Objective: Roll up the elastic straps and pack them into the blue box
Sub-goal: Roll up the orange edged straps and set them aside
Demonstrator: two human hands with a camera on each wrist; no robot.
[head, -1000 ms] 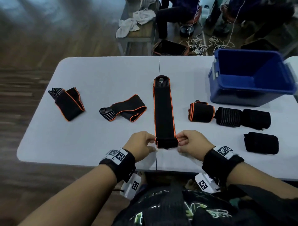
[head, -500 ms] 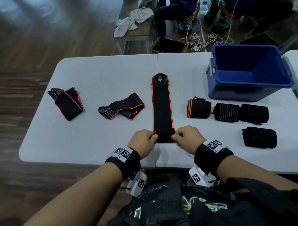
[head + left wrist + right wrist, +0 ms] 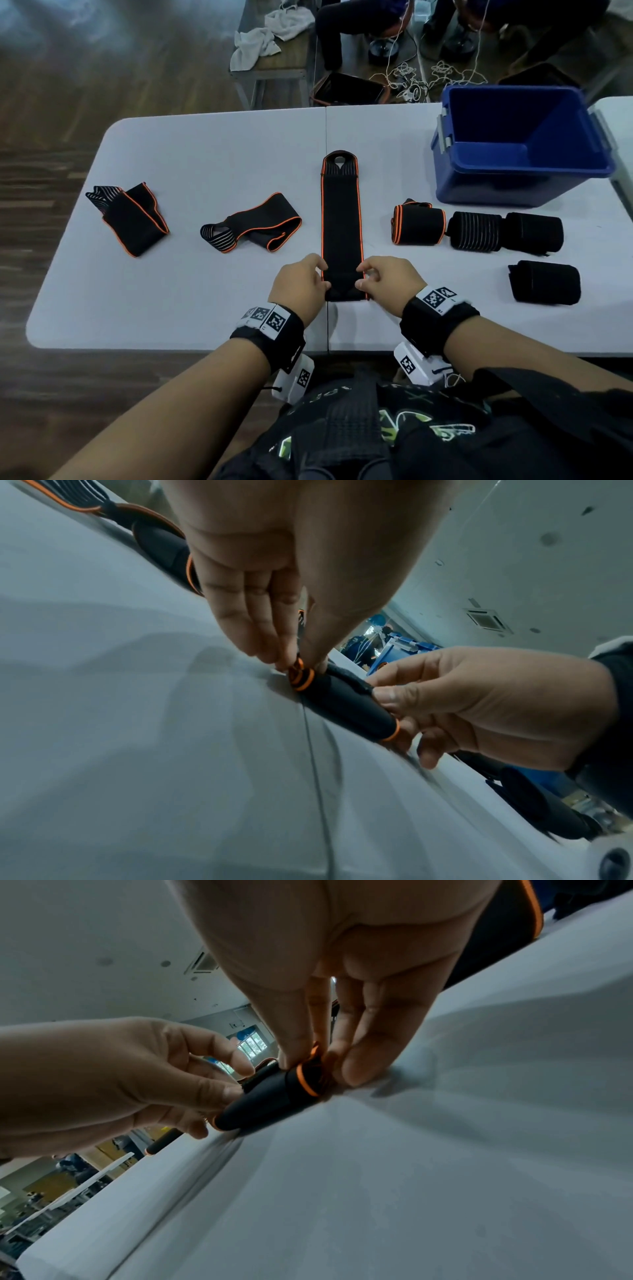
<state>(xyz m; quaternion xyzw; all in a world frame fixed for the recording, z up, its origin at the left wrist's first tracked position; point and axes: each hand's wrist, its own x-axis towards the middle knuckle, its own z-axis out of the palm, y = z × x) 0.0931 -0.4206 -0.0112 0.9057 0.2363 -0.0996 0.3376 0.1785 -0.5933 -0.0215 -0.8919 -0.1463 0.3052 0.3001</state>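
Observation:
A long black strap with orange edges (image 3: 341, 219) lies flat along the table's middle, its near end wound into a small roll (image 3: 346, 289) (image 3: 342, 704) (image 3: 267, 1099). My left hand (image 3: 301, 286) (image 3: 291, 658) pinches the roll's left end, and my right hand (image 3: 383, 282) (image 3: 315, 1056) pinches its right end. The open blue box (image 3: 520, 185) stands at the far right. In front of it lie an orange-edged rolled strap (image 3: 418, 224) and three black rolled straps (image 3: 474, 231) (image 3: 534, 233) (image 3: 544, 282).
Two unrolled orange-edged straps (image 3: 132, 216) (image 3: 253, 228) lie on the left half of the white table (image 3: 205, 154). Beyond the far edge are a bench with towels (image 3: 270, 37), cables (image 3: 424, 73) and seated people.
The roll at the strap's near end has been turned further away from me, so the flat length is shorter. Both hands moved forward with it.

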